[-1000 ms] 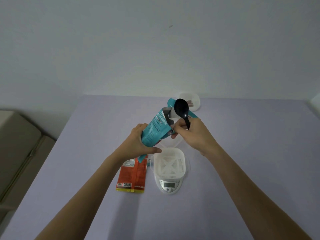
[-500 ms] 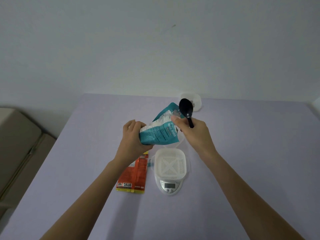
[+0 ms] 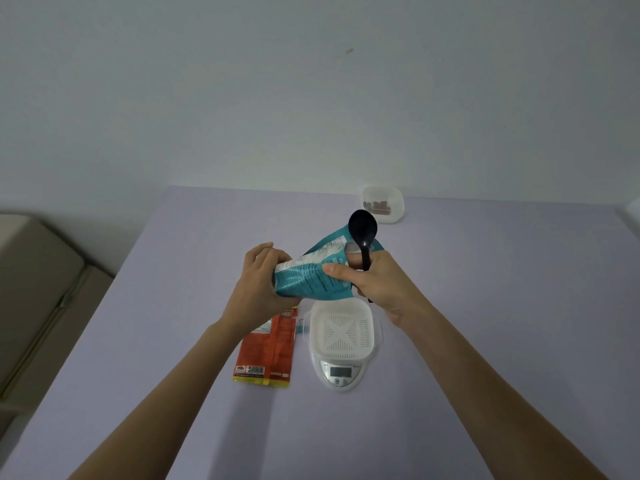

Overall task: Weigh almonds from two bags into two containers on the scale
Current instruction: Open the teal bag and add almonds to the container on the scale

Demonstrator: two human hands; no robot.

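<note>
Two hands: both up above the scale (image 3: 341, 370).
Left hand (image 3: 258, 284): closed round the teal bag's (image 3: 311, 278) lower end.
Red bag (image 3: 268, 348): flat on the table (image 3: 485, 306) — left of the scale.
Basket (image 3: 343, 329): white, on the scale.
Right hand (image 3: 375, 284): pinching the teal bag and a black spoon (image 3: 363, 230).
Far tub (image 3: 383, 204): almonds inside — well apart.

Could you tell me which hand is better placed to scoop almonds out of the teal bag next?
The right hand: it already holds the black spoon by the teal bag, above the white container on the scale. The left hand supports the bag's base.
</note>
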